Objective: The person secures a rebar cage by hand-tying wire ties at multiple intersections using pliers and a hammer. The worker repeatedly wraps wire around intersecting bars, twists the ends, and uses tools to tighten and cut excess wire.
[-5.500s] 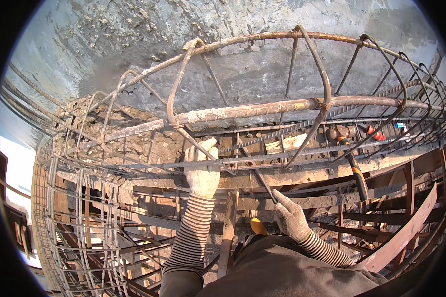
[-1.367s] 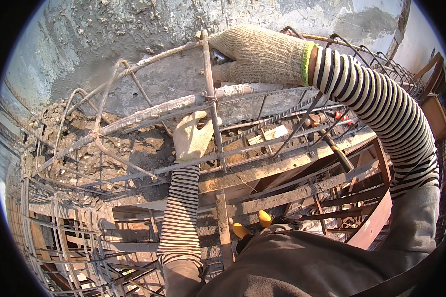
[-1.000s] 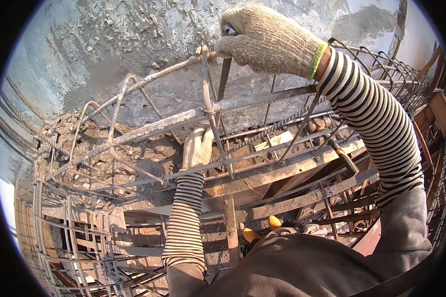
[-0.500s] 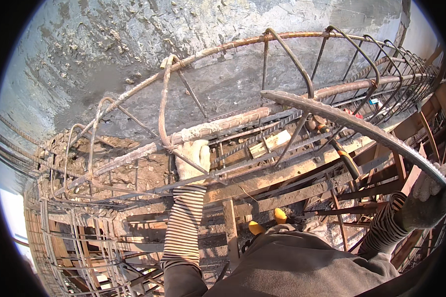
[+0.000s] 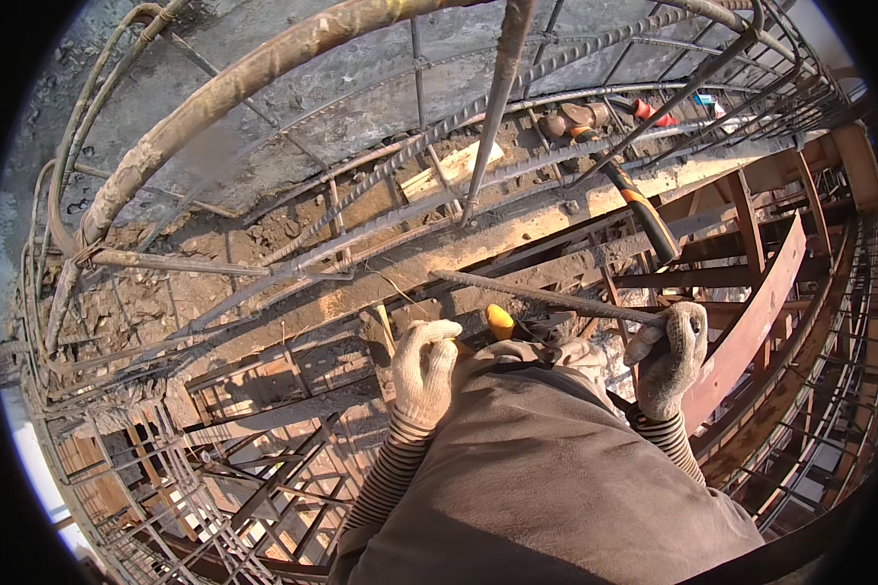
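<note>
My right hand (image 5: 671, 361), in a light knitted glove with a grey palm, is closed round one end of a ribbed steel bar (image 5: 546, 295). The bar points left across my front, just beyond my knees. My left hand (image 5: 424, 378), in a cream glove, is raised near my left side with its fingers curled in. Whether anything is inside those fingers is hidden. It is apart from the rebar cage (image 5: 234, 97), whose bent hoops and long bars curve in front of me. Rusty tie wire wraps a cage joint at the left.
A hammer (image 5: 644, 210) with a black and orange handle lies across a timber edge (image 5: 546, 219). A wood offcut (image 5: 454, 171) and a red object (image 5: 654, 114) sit inside the cage. My yellow-toed shoe (image 5: 499, 322) shows below. Steel framing with gaps (image 5: 741, 229) lies at right.
My left hand has let go of the cage joint and drawn back toward me. My right hand has brought the steel bar lower and inward. The view has shifted nearer the cage.
</note>
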The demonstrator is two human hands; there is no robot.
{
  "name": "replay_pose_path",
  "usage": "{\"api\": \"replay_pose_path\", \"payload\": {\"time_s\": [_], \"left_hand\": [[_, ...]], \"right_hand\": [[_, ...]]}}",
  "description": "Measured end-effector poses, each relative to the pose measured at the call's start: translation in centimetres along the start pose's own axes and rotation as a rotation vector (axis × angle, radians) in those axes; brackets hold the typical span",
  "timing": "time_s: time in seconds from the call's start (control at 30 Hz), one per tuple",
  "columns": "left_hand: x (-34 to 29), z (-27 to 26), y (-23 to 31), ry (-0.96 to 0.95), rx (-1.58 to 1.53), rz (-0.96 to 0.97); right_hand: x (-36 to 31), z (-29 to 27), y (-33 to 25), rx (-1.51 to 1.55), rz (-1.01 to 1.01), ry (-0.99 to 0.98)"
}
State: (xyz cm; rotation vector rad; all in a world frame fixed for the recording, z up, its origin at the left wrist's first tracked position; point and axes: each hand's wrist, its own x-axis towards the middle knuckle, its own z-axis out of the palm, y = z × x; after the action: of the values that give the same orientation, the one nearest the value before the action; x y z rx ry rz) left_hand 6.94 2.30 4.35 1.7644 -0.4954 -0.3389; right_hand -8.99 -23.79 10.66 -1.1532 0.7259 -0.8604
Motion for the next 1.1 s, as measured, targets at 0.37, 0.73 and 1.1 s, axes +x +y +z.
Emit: {"api": "replay_pose_path", "payload": {"time_s": [0.37,0.73,1.1], "left_hand": [[2.7,8.1,-1.9,-0.105,-0.987,-0.356],[2.2,7.9,-0.2,0.082,-1.010,-0.341],[3.5,7.2,-6.2,0.309,-0.582,-0.170]], "right_hand": [[-0.9,3.1,1.7,-0.691,0.352,-1.032],[-0.8,11.3,5.9,-0.510,0.104,-0.944],[1.7,15.4,7.5,-0.472,0.247,-1.085]]}}
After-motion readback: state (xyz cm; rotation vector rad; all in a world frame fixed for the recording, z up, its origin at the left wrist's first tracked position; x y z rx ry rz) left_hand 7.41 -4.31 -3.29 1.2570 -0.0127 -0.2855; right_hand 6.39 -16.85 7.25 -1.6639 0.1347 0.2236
